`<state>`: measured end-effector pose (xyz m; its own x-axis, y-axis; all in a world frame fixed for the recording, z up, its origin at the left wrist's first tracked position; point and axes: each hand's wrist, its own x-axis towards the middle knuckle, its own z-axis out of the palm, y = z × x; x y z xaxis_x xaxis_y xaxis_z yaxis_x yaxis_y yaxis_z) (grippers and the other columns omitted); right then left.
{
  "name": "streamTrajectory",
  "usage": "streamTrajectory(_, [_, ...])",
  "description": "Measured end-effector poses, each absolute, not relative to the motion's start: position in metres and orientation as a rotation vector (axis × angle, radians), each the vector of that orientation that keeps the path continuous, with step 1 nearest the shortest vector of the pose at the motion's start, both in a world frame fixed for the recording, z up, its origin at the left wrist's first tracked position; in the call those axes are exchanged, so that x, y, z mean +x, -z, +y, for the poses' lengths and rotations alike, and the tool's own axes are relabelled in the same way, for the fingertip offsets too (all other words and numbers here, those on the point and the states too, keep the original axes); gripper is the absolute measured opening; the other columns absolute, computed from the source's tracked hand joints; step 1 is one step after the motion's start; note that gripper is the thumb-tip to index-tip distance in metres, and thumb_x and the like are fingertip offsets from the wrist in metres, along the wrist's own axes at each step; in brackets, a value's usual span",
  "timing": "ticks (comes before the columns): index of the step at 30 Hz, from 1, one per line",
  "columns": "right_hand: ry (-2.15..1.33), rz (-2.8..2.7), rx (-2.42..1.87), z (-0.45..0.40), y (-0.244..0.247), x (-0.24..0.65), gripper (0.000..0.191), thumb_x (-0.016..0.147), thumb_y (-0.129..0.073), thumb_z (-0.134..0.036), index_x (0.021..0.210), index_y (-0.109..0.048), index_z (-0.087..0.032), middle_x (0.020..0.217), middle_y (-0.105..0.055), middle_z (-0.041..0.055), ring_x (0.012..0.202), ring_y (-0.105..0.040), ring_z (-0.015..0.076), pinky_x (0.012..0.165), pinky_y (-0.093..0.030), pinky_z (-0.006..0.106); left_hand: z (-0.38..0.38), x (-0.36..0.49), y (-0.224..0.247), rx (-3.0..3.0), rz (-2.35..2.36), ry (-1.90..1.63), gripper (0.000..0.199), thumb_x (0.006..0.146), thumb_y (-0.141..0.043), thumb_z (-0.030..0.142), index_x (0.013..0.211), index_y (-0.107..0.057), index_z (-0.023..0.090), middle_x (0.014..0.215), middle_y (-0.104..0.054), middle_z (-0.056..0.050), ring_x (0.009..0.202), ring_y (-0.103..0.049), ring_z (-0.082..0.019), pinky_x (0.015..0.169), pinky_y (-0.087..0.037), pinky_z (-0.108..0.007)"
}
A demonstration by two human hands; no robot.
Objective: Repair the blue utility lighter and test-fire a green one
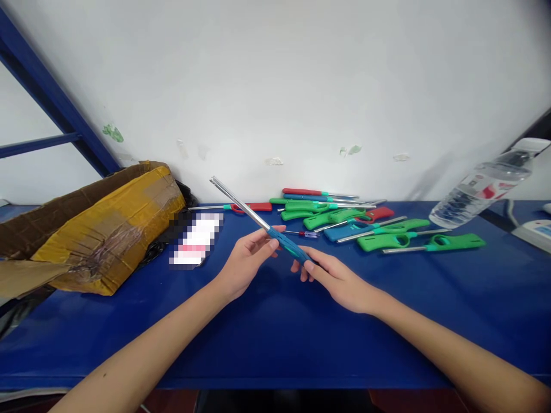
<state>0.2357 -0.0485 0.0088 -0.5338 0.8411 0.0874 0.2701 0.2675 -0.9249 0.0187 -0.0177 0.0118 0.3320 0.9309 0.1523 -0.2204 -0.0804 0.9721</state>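
Observation:
Between my two hands a blue long-nosed lighter [289,244] is held above the table, tilted with its metal tube up to the left. My left hand [248,258] pinches it where the tube meets the handle. The rear of the handle is in the fingers of my right hand [333,277]. Behind my hands, a small screwdriver [307,234] with a red and clear handle lies on the table. Several green lighters [456,242], along with red and blue ones, are spread to the right. One red lighter [253,207] lies apart from them, near the wall.
An open cardboard box [116,229] wrapped in yellow tape stands at the left on the blue table [267,338]. Beside it lies a blurred-out flat object [198,240]. A water bottle [480,186] stands at the back right, near a white device [536,234]. A wall closes off the back.

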Motion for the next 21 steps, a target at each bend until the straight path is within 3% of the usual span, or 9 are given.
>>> streamTrajectory(5, [-1.24, -1.961, -1.017, -0.049, -0.011, 0.237, 0.041, 0.101, -0.039, -0.045, 0.134, -0.049, -0.024, 0.109, -0.063, 0.0056, 0.09, -0.059, 0.0164, 0.087, -0.047, 0.032, -0.016, 0.015, -0.012, 1.348, 0.701, -1.075, 0.035, 0.087, -0.07, 0.035, 0.12, -0.069, 0.023, 0.107, -0.068, -0.007, 0.088, -0.056, -0.016, 0.081, -0.045, -0.028])
streamTrajectory(14, [-1.25, -1.974, -1.0, -0.049, -0.014, 0.237, 0.043, 0.1, -0.04, -0.046, 0.136, -0.05, -0.024, 0.112, -0.063, 0.0067, 0.095, -0.06, 0.0191, 0.091, -0.048, 0.036, -0.014, 0.01, -0.014, 1.387, 0.655, -1.046, 0.032, 0.082, -0.075, 0.03, 0.112, -0.07, 0.022, 0.108, -0.067, -0.007, 0.093, -0.06, -0.018, 0.087, -0.047, -0.032])
streamTrajectory(21, [-1.285, -2.033, -0.979, -0.051, -0.017, 0.239, 0.041, 0.101, -0.039, -0.045, 0.133, -0.051, -0.023, 0.109, -0.064, 0.0051, 0.093, -0.058, 0.0169, 0.09, -0.045, 0.032, -0.015, 0.007, -0.018, 1.472, 0.617, -1.008, 0.02, 0.08, -0.076, 0.028, 0.097, -0.07, 0.021, 0.097, -0.063, -0.004, 0.092, -0.059, -0.018, 0.084, -0.048, -0.031])
